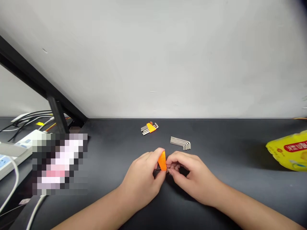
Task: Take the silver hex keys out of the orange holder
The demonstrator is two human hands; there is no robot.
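Observation:
My left hand (144, 175) pinches an orange plastic hex-key holder (162, 160) and holds it upright just above the dark table (227, 166). My right hand (189, 174) is closed against the holder's right side, its fingertips pinched on a small metal piece that is mostly hidden. Behind the hands lie several loose silver hex keys (181, 143) side by side. Farther back lies a second set of hex keys in an orange holder (149, 128).
A yellow packet (289, 152) lies at the right edge. At the left are a white power strip (14, 153) with cables, a black slanted frame strut (55, 111) and a blurred-out patch. A pale wall rises behind the table.

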